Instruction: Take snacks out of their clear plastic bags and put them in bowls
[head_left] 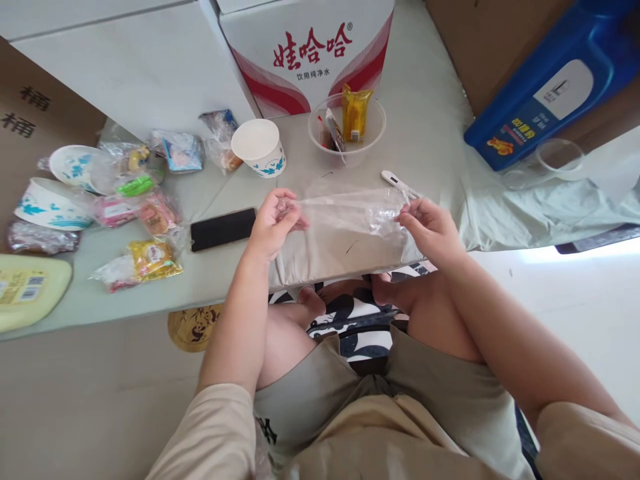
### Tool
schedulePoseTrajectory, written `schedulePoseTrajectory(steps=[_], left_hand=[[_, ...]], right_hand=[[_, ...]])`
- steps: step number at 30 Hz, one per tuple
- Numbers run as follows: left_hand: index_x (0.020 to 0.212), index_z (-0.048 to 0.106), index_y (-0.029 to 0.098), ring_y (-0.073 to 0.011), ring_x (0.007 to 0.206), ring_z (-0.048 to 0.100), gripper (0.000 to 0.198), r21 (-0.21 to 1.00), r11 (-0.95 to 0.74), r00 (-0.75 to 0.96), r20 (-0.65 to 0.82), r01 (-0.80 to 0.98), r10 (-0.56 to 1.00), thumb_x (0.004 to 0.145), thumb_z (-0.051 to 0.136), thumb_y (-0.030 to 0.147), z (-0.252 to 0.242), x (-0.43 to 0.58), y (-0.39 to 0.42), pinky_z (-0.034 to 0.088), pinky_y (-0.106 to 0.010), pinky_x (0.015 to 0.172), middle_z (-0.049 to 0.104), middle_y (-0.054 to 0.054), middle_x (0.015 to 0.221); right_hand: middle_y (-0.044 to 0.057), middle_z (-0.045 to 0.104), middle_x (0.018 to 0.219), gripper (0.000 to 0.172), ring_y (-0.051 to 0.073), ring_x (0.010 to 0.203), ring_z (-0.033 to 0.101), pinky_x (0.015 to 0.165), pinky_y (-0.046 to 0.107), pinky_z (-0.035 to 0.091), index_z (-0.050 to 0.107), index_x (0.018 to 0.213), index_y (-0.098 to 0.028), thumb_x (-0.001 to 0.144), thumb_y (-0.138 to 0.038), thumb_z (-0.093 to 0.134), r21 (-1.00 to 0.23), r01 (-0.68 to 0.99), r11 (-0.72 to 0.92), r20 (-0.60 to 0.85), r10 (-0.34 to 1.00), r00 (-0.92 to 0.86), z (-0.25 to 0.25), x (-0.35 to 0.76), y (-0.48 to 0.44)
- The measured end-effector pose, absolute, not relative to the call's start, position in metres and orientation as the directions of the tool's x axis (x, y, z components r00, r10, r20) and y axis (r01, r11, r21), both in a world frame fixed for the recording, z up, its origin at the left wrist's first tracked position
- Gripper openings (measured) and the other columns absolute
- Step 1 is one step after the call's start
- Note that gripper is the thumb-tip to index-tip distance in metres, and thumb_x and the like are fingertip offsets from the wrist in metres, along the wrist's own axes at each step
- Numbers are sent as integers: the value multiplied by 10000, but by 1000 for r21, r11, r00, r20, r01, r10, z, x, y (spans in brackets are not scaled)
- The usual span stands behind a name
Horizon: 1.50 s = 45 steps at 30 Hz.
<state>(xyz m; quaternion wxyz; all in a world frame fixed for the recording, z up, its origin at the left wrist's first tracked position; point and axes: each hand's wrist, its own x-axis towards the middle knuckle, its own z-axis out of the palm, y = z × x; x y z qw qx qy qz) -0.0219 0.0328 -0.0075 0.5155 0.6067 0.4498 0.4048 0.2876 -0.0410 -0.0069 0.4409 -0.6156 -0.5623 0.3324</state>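
A clear plastic bag (345, 212) is stretched between my two hands above the front of the table. My left hand (277, 223) is closed on its left end, and my right hand (429, 227) pinches the crumpled right end. Just behind the bag lies a white thermometer-like stick (397, 183). Beyond it stands a clear plastic bowl (367, 152) holding a yellow packet (356, 115) and other small packets. A white paper cup (260, 150) with blue leaves stands upright left of the bowl. Beside my left hand, a black phone (223, 229) lies flat.
Wrapped snacks (160, 212) and tipped paper cups (53, 205) crowd the table's left side. A pale yellow bottle (33, 291) lies at the left edge. A white carton (315, 60) stands at the back. On the right are a large blue bottle (545, 87) and a clear cup (557, 160).
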Motion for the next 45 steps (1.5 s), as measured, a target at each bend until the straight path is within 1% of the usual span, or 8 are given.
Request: schedulePoseTrajectory(steps=[4, 11, 17, 21, 31, 36, 40, 45], left_hand=[[1081, 504, 266, -25, 470, 540, 246, 959, -101, 191, 51, 265, 980, 878, 630, 326, -14, -19, 37, 419, -180, 406, 594, 9, 974], [1112, 485, 276, -31, 387, 421, 226, 946, -49, 182, -10, 319, 983, 909, 582, 275, -17, -18, 38, 384, -196, 388, 665, 23, 848], [959, 625, 223, -38, 440, 467, 124, 923, -99, 186, 31, 372, 982, 879, 605, 315, -19, -17, 40, 398, -202, 408, 718, -29, 960], [1097, 670, 216, -51, 549, 564, 283, 910, -107, 227, 14, 401, 974, 819, 639, 261, -21, -14, 41, 468, -199, 490, 720, -62, 1161], [1352, 595, 223, -55, 612, 567, 560, 786, -182, 239, 45, 590, 970, 800, 632, 140, -34, -14, 46, 552, -259, 679, 640, -108, 1384], [1360, 607, 233, -272, 1165, 622, 603, 594, -324, 289, 156, 737, 945, 769, 685, 140, -37, -6, 48, 507, -453, 1036, 644, -121, 1346], [1370, 593, 245, -317, 1270, 569, 605, 569, -354, 390, 64, 742, 919, 781, 619, 113, -30, 4, 46, 443, -522, 1094, 684, -113, 1283], [1285, 586, 217, -149, 834, 642, 526, 781, -292, 452, 15, 551, 892, 772, 565, 103, -23, 7, 41, 532, -317, 852, 681, -21, 952]], right_hand=[[19, 676, 821, 136, 181, 794, 670, 769, 371, 539, 558, 848, -234, 864, -363, 598, -932, 361, 21, 106, 970, 217, -5, 283, -38], [-90, 453, 588, 176, 131, 498, 584, 547, 297, 499, 478, 931, -269, 903, -414, 574, -979, 193, -66, -13, 965, 262, -6, 278, -35], [-60, 602, 724, 281, 96, 425, 484, 451, 282, 403, 489, 1119, -279, 879, -391, 583, -933, 327, -149, -76, 971, 225, -17, 283, -33], [-39, 651, 761, 322, 111, 434, 493, 519, 331, 460, 512, 1163, -266, 858, -351, 570, -850, 491, -191, -73, 966, 248, -19, 285, -32], [117, 705, 978, 608, 295, 793, 627, 704, 463, 514, 470, 1394, -217, 808, -329, 589, -553, 816, -166, 10, 978, 206, -25, 287, -40], [214, 529, 1335, 840, 396, 1089, 603, 860, 597, 515, 324, 1569, -255, 797, -318, 649, -438, 897, -61, 256, 948, 189, -23, 277, -51], [212, 428, 1506, 645, 485, 1409, 408, 1065, 737, 361, 518, 1426, -260, 798, -195, 653, -219, 973, 66, 192, 981, -23, -12, 266, -67], [139, 406, 1598, 350, 509, 1515, 255, 1099, 849, 192, 641, 1137, -279, 800, -301, 733, -112, 959, 260, 25, 966, -259, 18, 261, -94]])
